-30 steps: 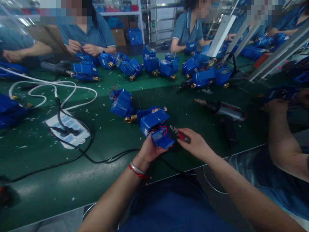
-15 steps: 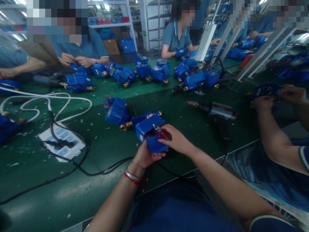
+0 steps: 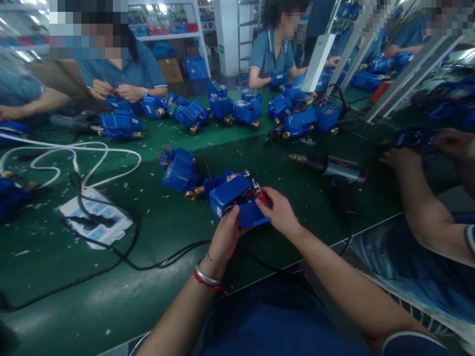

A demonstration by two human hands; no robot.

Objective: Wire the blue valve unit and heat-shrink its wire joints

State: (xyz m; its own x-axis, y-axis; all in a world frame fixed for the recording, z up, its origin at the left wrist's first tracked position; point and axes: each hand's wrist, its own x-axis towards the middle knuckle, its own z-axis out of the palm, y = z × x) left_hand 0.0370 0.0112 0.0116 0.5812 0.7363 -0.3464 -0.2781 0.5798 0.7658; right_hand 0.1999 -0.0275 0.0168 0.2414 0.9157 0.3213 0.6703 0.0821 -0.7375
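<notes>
In front of me on the bench lies a blue water meter (image 3: 228, 195) with brass fittings, its box open and dark and red wires showing inside. A blue cover (image 3: 252, 213) tilts out from the near side of the box. My left hand (image 3: 225, 235) is closed on the near left edge of this cover, thumb on top, other fingers partly hidden beneath. My right hand (image 3: 281, 211) grips small red-handled cutting pliers (image 3: 259, 192), jaws pointing up, beside the right end of the cover. Whether the right fingers also touch the cover, I cannot tell.
Another blue meter (image 3: 180, 169) stands just beyond. A heat gun (image 3: 336, 170) lies to the right; a power strip (image 3: 98, 217) with black cables sits left. Several blue meters (image 3: 247, 109) line the far side, where co-workers sit. A co-worker's hands (image 3: 406, 153) work at far right.
My right hand has moved slightly right with the pliers, whose jaws now point more upward. The cover has swung flatter and rightward, and my left thumb has come on top at its edge.
</notes>
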